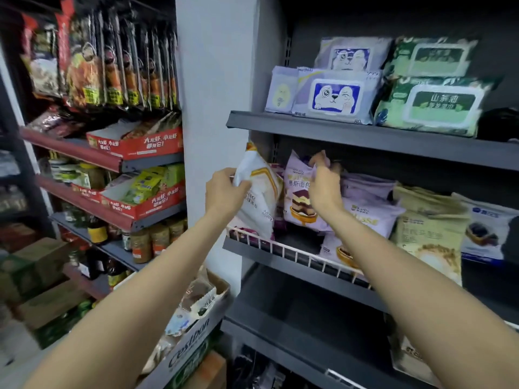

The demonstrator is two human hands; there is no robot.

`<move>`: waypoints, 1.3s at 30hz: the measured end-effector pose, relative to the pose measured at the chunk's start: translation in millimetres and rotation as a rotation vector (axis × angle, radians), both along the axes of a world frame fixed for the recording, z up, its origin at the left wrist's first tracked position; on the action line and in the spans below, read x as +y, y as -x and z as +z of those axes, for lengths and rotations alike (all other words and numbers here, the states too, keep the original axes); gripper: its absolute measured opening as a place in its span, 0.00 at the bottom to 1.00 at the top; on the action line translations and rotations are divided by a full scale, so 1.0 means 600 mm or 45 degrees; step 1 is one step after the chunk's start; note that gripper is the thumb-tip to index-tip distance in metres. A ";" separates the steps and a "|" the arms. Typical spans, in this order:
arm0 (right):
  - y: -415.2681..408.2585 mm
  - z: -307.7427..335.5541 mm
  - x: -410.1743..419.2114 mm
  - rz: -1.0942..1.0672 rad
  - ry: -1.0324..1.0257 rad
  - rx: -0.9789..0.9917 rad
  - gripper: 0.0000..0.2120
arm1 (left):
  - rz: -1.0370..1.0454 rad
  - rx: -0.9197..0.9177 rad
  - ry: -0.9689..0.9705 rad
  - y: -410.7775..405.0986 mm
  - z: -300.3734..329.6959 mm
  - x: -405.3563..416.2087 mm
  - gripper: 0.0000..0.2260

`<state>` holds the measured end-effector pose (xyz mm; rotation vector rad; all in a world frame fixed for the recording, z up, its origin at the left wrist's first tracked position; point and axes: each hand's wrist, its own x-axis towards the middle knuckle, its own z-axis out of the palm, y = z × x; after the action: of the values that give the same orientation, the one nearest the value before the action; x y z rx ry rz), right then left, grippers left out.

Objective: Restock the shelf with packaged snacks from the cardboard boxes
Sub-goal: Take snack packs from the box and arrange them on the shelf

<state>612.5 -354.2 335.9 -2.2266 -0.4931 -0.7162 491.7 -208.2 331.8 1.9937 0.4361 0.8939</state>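
My left hand (pixel 223 189) grips a white snack packet with a gold stripe (pixel 259 189) and holds it upright at the left end of the middle shelf (pixel 283 252). To its right, my right hand (pixel 323 182) pinches the top edge of a purple cake packet (pixel 297 200) standing on that shelf. More purple packets (pixel 368 211) lie to the right of it. A white wire rail (pixel 303 258) runs along the shelf's front. Below and between my arms sits an open cardboard box (pixel 196 329) with several snack packets inside.
Beige packets (pixel 429 231) and a white-blue packet (pixel 488 231) fill the shelf's right side. Wet-wipe packs (pixel 337 96) sit on the shelf above. The shelf below (pixel 303 313) is dark and bare. A red-edged rack of sauces and jars (pixel 112 175) stands left, with cartons (pixel 39 279) on the floor.
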 end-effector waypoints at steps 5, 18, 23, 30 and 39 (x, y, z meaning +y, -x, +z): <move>-0.042 0.006 0.029 -0.072 0.289 0.097 0.17 | -0.075 -0.003 0.094 -0.014 -0.009 0.029 0.10; -0.068 -0.017 0.021 -0.384 1.003 -0.095 0.21 | -0.283 -0.024 0.241 -0.013 -0.032 0.056 0.10; -0.039 -0.030 0.030 -0.193 0.871 -0.105 0.22 | -0.349 -0.035 0.321 -0.004 -0.035 0.061 0.10; 0.069 0.025 -0.019 0.458 -0.153 0.584 0.17 | -0.681 -0.007 0.553 0.015 -0.020 0.046 0.06; 0.106 -0.013 -0.219 0.064 -0.987 0.571 0.11 | -1.141 0.042 1.071 -0.038 -0.005 -0.145 0.14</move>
<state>548.6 -485.8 328.0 -1.5552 -0.0225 -0.2810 514.4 -295.3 328.5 1.1927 -0.0956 0.0575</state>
